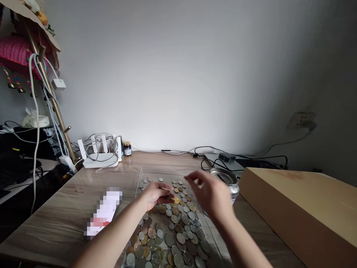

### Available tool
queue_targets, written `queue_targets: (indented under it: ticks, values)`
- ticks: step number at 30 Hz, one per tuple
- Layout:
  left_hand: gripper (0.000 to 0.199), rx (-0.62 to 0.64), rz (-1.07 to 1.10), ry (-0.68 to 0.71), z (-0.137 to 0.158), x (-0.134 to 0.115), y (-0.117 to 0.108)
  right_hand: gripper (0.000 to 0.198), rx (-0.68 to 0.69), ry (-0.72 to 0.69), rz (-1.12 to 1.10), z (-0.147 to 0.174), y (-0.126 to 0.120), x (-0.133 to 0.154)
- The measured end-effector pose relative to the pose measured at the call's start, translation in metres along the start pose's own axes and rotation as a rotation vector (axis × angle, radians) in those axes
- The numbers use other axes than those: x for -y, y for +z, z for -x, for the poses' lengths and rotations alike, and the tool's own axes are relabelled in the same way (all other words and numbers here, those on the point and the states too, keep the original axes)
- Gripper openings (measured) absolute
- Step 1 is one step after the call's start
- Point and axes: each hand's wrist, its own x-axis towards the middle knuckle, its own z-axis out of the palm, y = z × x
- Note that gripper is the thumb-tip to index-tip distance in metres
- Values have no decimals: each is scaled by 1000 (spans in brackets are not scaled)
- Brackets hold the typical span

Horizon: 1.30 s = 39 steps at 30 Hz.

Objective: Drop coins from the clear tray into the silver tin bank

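Note:
Many coins (181, 238) in silver, copper and gold tones lie spread in a shallow clear tray (141, 178) on the table. My left hand (156, 194) is above the middle of the tray, its fingers curled around what look like a few dark coins (167, 197). Over the tray's right edge is my right hand (210, 191), blurred by motion, with thumb and fingertips drawn together. Whatever sits between those fingertips is too small to make out. Just behind the right hand stands a round metal can (225, 176), partly covered by it.
A large cardboard box (295, 197) takes up the right side. On the left lies a phone (104, 214) with a blurred-out screen. At the back are a white router (102, 160), a small dark jar (127, 149) and a silver laptop (213, 160) with cables.

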Motion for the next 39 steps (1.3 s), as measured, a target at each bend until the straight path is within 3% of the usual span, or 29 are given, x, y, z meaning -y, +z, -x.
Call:
queue_targets:
  ticks: [2, 3, 7, 10, 13, 18, 20, 22, 25, 27, 31, 35, 37, 39]
  values:
    - [12, -9, -17, -6, -2, 1, -2, 27, -249, 106, 65, -7, -17, -18]
    - [11, -9, -26, -7, -2, 2, -3, 27, -311, 164, 113, -11, -23, -29]
    - [15, 48, -58, -21, -3, 3, -6, 19, -190, 292, 195, -26, -32, -67]
    - [23, 67, -65, -63, -2, 2, -5, 19, -99, 330, 182, -30, -28, -79]
    - [29, 44, -61, -64, -1, 1, -4, 23, -114, 270, 234, -29, -25, -77]
    - [26, -8, -15, -39, 1, -2, -2, 28, -461, -40, 126, -22, -13, -53]
    - [23, -23, 12, -19, 1, -3, -1, 26, -355, -195, -25, -16, 0, -38]
    - [24, -35, 35, 22, -1, -1, -2, 23, -59, -305, -134, -10, 18, -21]
    - [27, -89, 49, 74, -5, 2, -4, 22, 336, -356, -171, 0, 42, -1]
    - [25, -112, 57, 79, -7, 3, -5, 21, 432, -340, -164, 4, 52, 6]
    - [16, -41, 106, 30, -5, 1, -3, 16, 449, -237, -106, 6, 57, 8]
    - [17, 42, 139, -28, -1, -4, -1, 17, 419, -115, -47, 5, 46, 8]
    - [17, 55, 158, -27, 0, -5, 0, 22, 349, -94, -74, 3, 31, 7]
    - [16, 45, 186, -12, 1, -6, -1, 26, 190, -39, -92, -2, 8, 0]
